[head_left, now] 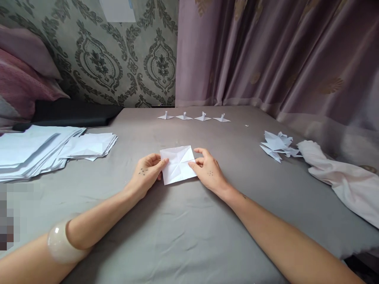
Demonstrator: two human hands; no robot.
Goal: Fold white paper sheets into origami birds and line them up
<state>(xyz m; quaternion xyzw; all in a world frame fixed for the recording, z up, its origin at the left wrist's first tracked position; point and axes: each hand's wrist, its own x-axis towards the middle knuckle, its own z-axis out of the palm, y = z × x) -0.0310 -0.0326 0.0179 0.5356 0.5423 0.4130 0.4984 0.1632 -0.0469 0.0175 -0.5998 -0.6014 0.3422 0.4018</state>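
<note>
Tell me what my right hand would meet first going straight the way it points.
The creased white paper, whose edge your right hand touches; beyond it, possibly your left hand, though depth is unclear.

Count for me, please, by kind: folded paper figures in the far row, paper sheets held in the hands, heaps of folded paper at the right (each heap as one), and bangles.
Folded paper figures: 4
Held paper sheet: 1
Heap of folded paper: 1
Bangle: 1
Total: 7
</note>
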